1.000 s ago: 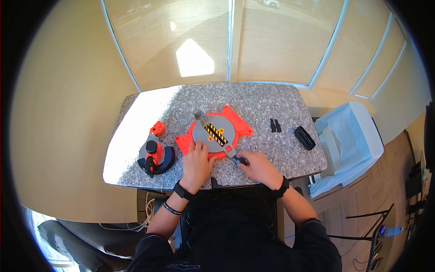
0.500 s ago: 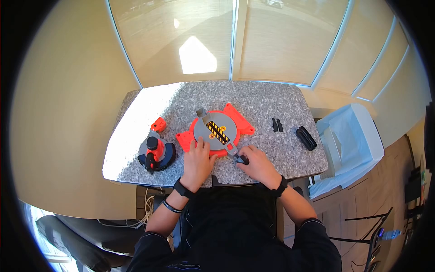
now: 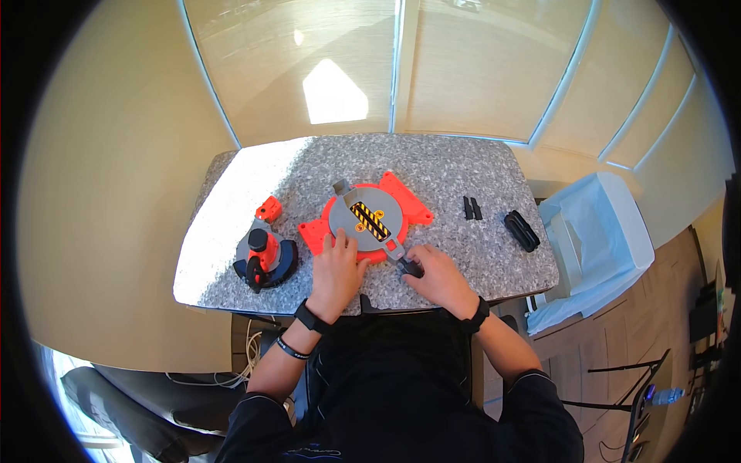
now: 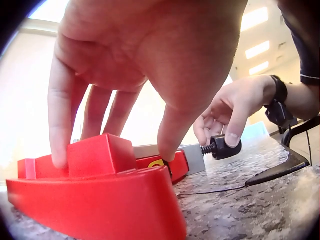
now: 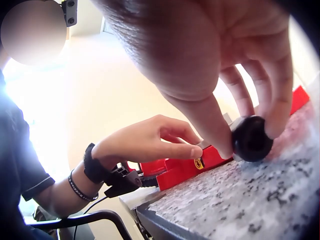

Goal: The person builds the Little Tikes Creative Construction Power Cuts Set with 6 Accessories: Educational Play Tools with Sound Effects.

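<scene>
A red and grey miter saw base (image 3: 408, 202) lies flat on the speckled table, with a black-and-yellow striped slot across its round grey turntable (image 3: 394, 208). My left hand (image 3: 336, 276) rests on its near left edge, fingers fairly straight on top and thumb (image 4: 172, 135) against the front rim. At the base's front arm, my right hand (image 3: 440, 279) pinches a black knob (image 5: 252, 139) between thumb and fingers. A threaded screw (image 4: 206, 149) shows between the knob and the grey arm in the left wrist view.
Left of the base stands the red and grey saw head (image 3: 265, 262), with a red block (image 3: 269, 209) behind it. Two small black pieces (image 3: 472, 208) and a black folded item (image 3: 522, 231) lie to the right. Beyond the table's right edge is a lined bin (image 3: 610, 224).
The right hand's fingers have shifted slightly around the knob at the front arm. The left hand stays on the base, and the head view has moved a little.
</scene>
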